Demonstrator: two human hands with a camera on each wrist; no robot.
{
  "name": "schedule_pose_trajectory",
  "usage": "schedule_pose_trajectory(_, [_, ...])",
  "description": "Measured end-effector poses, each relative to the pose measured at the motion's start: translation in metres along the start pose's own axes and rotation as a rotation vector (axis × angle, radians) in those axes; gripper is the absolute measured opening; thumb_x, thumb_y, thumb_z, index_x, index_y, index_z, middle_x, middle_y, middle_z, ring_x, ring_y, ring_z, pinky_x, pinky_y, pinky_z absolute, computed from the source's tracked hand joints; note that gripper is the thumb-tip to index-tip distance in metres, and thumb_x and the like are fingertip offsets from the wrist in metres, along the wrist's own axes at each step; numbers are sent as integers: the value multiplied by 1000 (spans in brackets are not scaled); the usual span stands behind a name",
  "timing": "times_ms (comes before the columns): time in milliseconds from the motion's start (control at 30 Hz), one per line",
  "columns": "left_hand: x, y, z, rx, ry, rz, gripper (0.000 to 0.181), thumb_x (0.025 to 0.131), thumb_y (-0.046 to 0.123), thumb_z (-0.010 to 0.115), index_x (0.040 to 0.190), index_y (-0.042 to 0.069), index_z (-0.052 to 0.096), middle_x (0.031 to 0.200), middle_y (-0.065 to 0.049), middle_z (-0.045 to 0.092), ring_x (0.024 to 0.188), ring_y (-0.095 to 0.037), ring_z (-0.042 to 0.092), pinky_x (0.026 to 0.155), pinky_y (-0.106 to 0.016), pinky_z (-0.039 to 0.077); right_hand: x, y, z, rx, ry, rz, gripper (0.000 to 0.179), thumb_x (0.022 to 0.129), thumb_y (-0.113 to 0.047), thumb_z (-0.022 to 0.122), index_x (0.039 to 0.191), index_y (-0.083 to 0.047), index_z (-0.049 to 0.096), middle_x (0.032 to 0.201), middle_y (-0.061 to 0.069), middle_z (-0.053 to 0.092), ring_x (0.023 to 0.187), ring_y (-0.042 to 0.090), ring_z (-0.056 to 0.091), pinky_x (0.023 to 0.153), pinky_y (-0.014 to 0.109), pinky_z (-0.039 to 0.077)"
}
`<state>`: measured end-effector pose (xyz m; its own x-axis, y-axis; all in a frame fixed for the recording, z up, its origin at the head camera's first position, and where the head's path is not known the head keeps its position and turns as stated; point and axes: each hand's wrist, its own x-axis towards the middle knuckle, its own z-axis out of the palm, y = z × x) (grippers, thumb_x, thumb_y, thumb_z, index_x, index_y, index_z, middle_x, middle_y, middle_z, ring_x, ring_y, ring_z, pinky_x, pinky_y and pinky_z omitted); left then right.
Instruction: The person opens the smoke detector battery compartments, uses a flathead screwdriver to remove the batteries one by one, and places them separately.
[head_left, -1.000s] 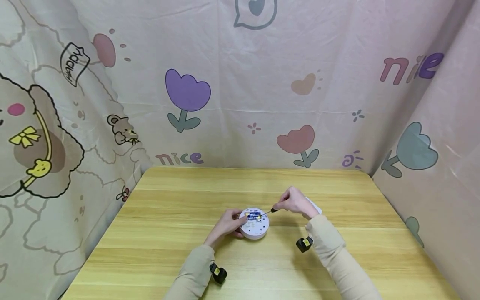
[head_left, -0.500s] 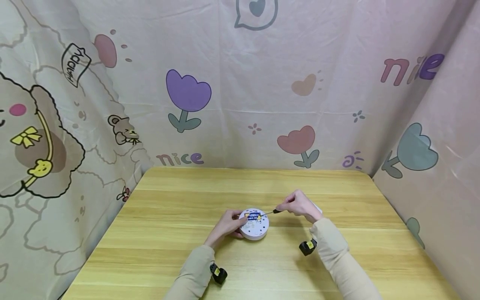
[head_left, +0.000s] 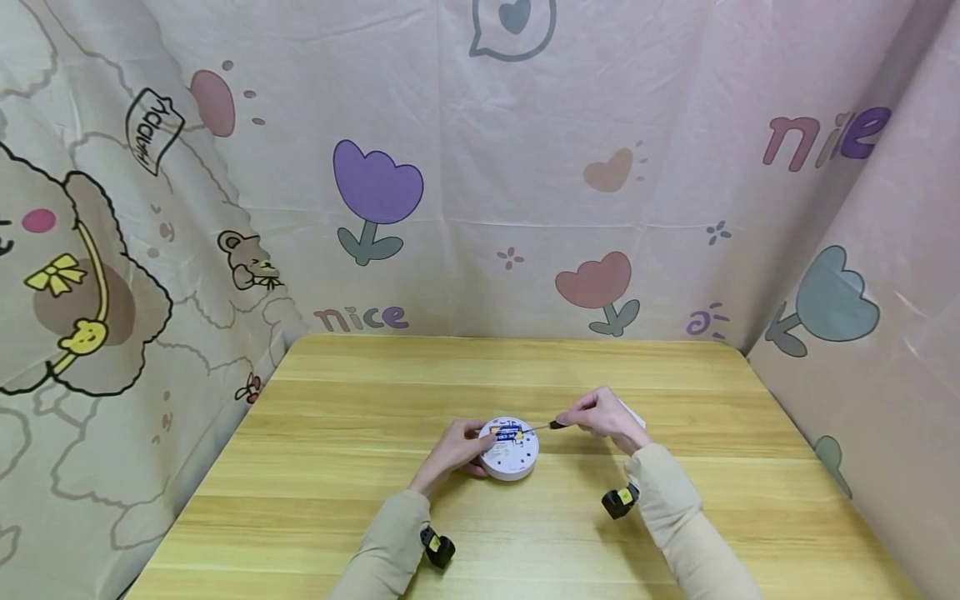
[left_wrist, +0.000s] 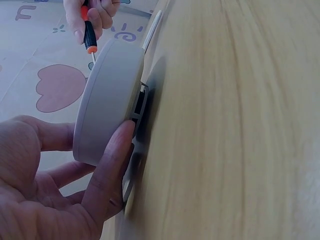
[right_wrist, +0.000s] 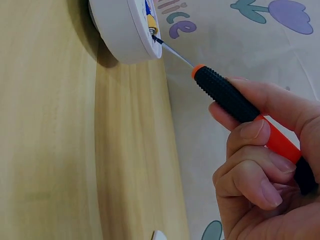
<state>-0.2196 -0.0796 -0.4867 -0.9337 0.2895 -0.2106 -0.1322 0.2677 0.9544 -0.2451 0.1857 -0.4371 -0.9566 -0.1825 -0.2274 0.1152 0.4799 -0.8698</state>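
My left hand (head_left: 455, 446) grips a round white device (head_left: 510, 458) by its left side, thumb on the upper face and fingers beneath. Blue-and-yellow batteries (head_left: 507, 432) lie in a recess in that face. In the left wrist view the device (left_wrist: 107, 105) is tilted close over the table, with a thin frame on its underside. My right hand (head_left: 603, 417) holds a screwdriver (right_wrist: 225, 92) with a black and orange handle between thumb and fingers. Its slim shaft slants down to the left, and the tip is right at a battery's end (right_wrist: 151, 29) by the device's rim.
A flat white piece (head_left: 633, 414) lies on the wooden table (head_left: 337, 433), partly hidden behind my right hand. Patterned curtain cloth (head_left: 465, 250) rises along the table's far edge and both sides. A black wrist camera (head_left: 437, 548) sits under each sleeve.
My right hand has shifted right and lower, so the screwdriver lies flatter, while its tip stays at the battery's end. The left hand and the device are nearly still.
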Motion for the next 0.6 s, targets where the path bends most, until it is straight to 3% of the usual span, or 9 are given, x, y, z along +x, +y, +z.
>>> schedule_pose_trajectory(267, [1,-1,2,3,6,-13,46,84,18,58,125,-2,47,92,-15,55,53,-15,57,54,-36,57,0,4,0,-12,32,27,27,64,-31,77,72,-6,70,45,-7,42,40,6,29,35,19,22])
schedule_pose_trajectory(600, [2,-1,2,-14,7,-18,47,84,17,58,126,-2,46,94,-16,56,53,-15,57,54,-37,57,-10,-11,1,-148,77,-81,19,67,-28,75,66,-10,70,54,-4,53,51,9,42,41,19,33])
